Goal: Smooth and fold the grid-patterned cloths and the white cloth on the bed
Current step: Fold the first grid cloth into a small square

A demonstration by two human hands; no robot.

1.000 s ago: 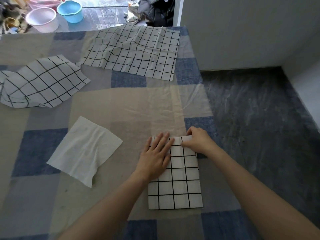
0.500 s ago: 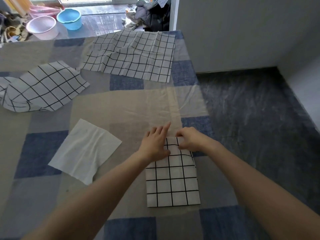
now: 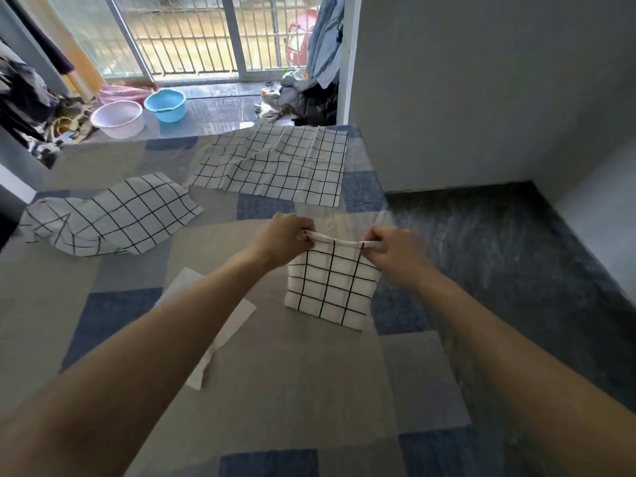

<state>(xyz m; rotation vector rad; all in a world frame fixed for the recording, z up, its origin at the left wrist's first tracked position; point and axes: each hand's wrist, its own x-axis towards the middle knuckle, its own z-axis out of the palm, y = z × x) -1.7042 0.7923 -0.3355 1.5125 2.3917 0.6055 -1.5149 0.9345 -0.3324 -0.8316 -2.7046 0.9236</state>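
Lifted off the bed [image 3: 309,390] now, the folded grid cloth [image 3: 332,287] hangs from its upper edge, where half a second ago it lay flat under both hands; the view has also tipped up to show the balcony door. The left hand [image 3: 285,241] pinches the cloth's upper left corner and the right hand [image 3: 392,254] pinches the upper right corner, fingers curled tight on the fabric, so the top edge is stretched between them. The lower edge looks to hang just clear of the bed.

Thin and soft, the cloth droops under its own slight weight and will likely crease wherever it is dropped; holding both corners of one edge seems the surest way to keep the layers aligned.

Left of the held cloth, the white cloth [image 3: 220,325] lies flat, partly hidden by the left forearm. Beyond the held cloth, two unfolded grid cloths lie rumpled: one far-left [image 3: 113,215], one straight behind [image 3: 275,163].

Past the bed's far edge, a white basin [image 3: 117,118] and a blue basin [image 3: 165,105] sit on the floor; their contents cannot be made out.
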